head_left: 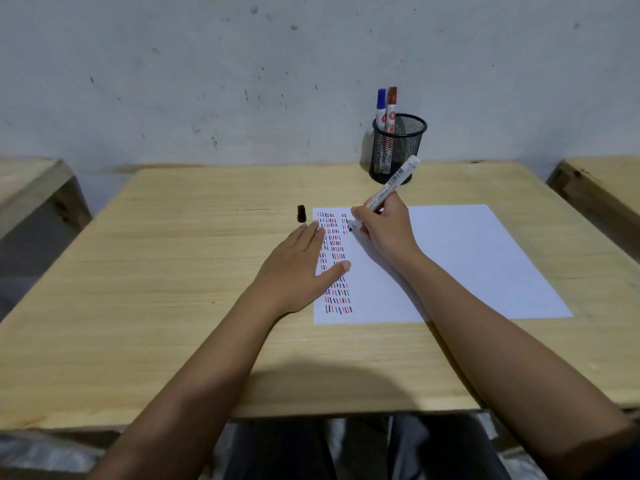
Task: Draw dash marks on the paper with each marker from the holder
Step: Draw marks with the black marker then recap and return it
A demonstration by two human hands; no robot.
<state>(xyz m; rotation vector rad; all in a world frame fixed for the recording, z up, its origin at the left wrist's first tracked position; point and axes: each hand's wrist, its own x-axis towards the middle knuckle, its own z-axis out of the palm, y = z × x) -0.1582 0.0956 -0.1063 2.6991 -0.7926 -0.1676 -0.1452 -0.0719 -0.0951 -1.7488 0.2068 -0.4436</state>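
A white sheet of paper (464, 261) lies on the wooden table (194, 258). Its left part carries columns of red, blue and black dash marks (333, 258). My right hand (388, 230) is shut on an uncapped white marker (391, 187), whose dark tip touches the paper near the top of a short second column. My left hand (304, 265) lies flat with fingers spread on the paper's left edge, covering some dashes. The black cap (301, 213) rests on the table just left of the paper's top corner. A black mesh holder (398, 147) at the back holds a blue-capped marker (381, 105) and a red-capped marker (391, 105).
A grey scuffed wall (242, 81) rises right behind the table. Other wooden tables stand at the far left (31, 181) and far right (602, 181). My legs (346, 448) show below the table's near edge.
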